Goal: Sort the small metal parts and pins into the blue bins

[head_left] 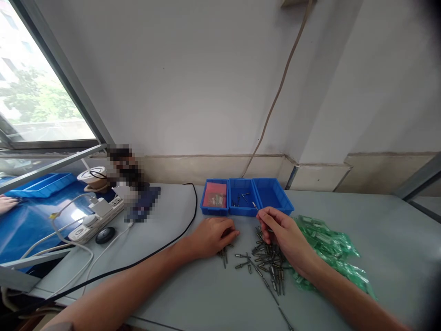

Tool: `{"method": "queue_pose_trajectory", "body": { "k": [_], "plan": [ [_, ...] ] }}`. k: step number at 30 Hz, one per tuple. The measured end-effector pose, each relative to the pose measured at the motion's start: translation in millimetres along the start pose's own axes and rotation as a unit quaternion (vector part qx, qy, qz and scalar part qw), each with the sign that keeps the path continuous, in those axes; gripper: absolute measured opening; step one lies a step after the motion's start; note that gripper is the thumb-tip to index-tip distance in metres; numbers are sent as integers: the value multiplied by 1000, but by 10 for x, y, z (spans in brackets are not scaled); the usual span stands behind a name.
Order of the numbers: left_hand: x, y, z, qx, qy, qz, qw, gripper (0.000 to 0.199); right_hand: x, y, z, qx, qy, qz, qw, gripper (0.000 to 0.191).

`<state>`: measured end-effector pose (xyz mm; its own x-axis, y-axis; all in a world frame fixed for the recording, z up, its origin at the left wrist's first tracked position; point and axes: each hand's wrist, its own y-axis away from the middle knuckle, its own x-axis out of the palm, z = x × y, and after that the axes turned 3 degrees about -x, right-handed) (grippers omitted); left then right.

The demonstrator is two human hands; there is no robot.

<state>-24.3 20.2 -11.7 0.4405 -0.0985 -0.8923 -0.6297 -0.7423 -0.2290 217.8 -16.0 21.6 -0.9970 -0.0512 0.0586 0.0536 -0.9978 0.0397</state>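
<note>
My right hand (284, 236) pinches a small metal pin (255, 206) between thumb and fingertips, just in front of the middle blue bin (241, 211). A few similar pins lie inside that bin. Beneath and left of this hand spreads a pile of metal pins (274, 266) on the grey table. My left hand (215, 236) rests on the table with its fingers curled over a few pins (223, 256); whatever its fingertips hold is hidden. The left blue bin (214, 211) contains a pink sheet (215, 189) and a small clear bag (216, 200).
Green plastic bags (327, 243) lie right of the pile. A right-hand blue bin (274, 195) adjoins the middle one. A black cable (161, 251) crosses the table under my left forearm. Farther left are a power strip (93, 223), a black mouse (105, 235) and part of another person's hand (7, 203).
</note>
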Motion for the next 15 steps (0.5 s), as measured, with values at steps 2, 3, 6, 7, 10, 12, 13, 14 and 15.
{"method": "queue_pose_trajectory", "body": {
  "k": [2, 3, 6, 7, 10, 12, 13, 14, 15],
  "plan": [
    [0, -1, -3, -1, 1, 3, 1000, 26, -3, -15, -10, -3, -3, -7, 1000, 47],
    [-1, -2, -5, -2, 1, 4, 1000, 26, -6, -22, -18, -5, -5, -9, 1000, 45],
    [-11, -5, -12, -7, 4, 8, 1000, 26, -26, -40, -38, -9, 0, -2, 1000, 46],
    [-17, -5, -15, -7, 6, 9, 1000, 26, -37, -42, -39, -13, 16, 1, 1000, 48],
    [-32, -2, -24, -6, 11, 10, 1000, 27, -91, -22, -11, -63, 148, 26, 987, 40],
    [-36, 0, -29, -3, 15, 9, 1000, 27, -134, 19, 31, -128, 282, 81, 947, 28],
    [-37, 1, -31, -1, 16, 8, 1000, 27, -153, 45, 54, -152, 342, 132, 918, 27],
    [-36, 2, -32, 0, 15, 5, 1000, 26, -167, 72, 75, -172, 387, 180, 888, 29],
    [-36, 2, -34, 1, 14, 2, 1000, 25, -174, 97, 92, -182, 419, 210, 865, 33]
  ]
}}
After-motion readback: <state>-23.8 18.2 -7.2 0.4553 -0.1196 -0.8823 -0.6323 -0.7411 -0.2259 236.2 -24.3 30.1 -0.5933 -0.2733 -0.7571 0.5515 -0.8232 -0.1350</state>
